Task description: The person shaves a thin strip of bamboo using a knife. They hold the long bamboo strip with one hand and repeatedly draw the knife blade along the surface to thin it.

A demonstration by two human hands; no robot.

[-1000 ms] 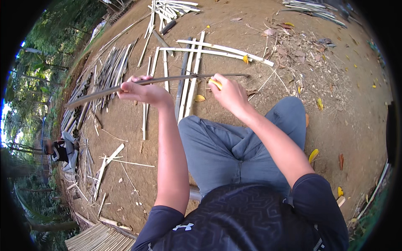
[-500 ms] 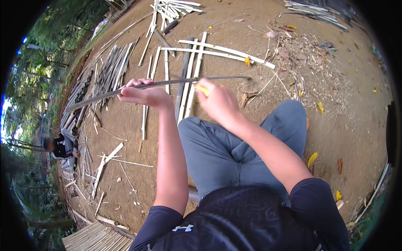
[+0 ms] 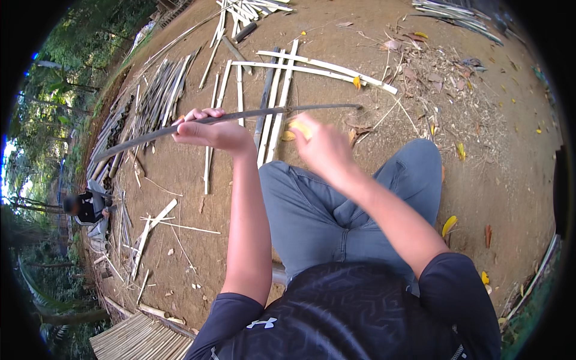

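My left hand (image 3: pixel 219 135) is closed around a long, thin dark strip (image 3: pixel 258 112), likely split bamboo. The strip slants across in front of me, its left end nearer and lower, its right end reaching over the dirt. Just below the strip's right half is my right hand (image 3: pixel 327 150), blurred by motion. Its fingers are curled on a small yellow object (image 3: pixel 302 127), perhaps a tool's handle; the rest of it does not show. A gap separates this hand from the strip.
Pale and dark strips (image 3: pixel 282 99) lie crossed on the dirt ahead. Stacked poles and strips (image 3: pixel 165 90) lie left, more strips (image 3: pixel 456 21) far right. Shavings and leaves (image 3: pixel 444 84) litter the right. Another person (image 3: pixel 90 207) sits at far left. A slatted mat (image 3: pixel 138 339) lies lower left.
My right hand has shifted a little to the right, away from the strip, with the yellow object. My left hand keeps its hold, and the strip has barely moved.
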